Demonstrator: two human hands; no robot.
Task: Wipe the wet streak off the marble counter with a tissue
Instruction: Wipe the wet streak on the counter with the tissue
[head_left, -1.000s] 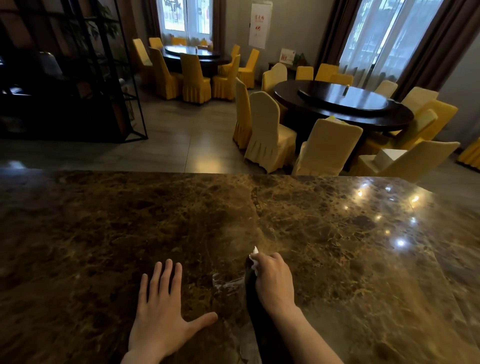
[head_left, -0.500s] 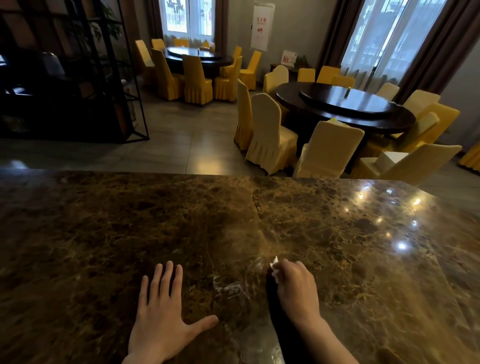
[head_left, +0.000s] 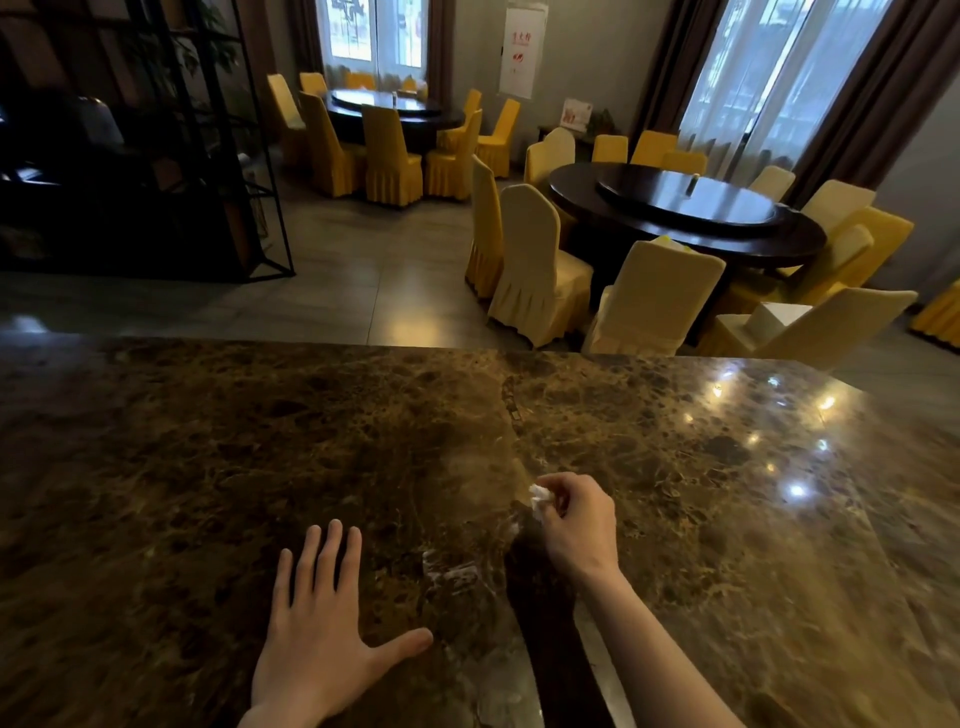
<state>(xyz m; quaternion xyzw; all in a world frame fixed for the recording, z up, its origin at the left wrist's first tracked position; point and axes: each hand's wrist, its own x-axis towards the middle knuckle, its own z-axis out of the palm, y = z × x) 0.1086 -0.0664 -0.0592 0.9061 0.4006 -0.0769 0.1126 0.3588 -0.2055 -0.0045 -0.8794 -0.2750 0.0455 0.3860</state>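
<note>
A brown marble counter (head_left: 208, 467) fills the lower half of the view. My right hand (head_left: 576, 525) is closed around a crumpled white tissue (head_left: 540, 498), whose tip sticks out by the fingers just over the counter. A pale wet streak (head_left: 457, 574) glistens on the marble between my two hands and trails toward the near edge. My left hand (head_left: 322, 629) lies flat on the counter with fingers spread, just left of the streak, holding nothing.
Beyond the counter's far edge (head_left: 363, 345) lies a tiled floor with round dark tables (head_left: 685, 218) and yellow covered chairs (head_left: 535, 265). A black metal shelf frame (head_left: 197, 156) stands at far left. Ceiling lights reflect on the counter's right part (head_left: 795, 488).
My right hand with the tissue has slid to the right and away from me across the counter, leaving the streak exposed. My left hand has stayed flat in place.
</note>
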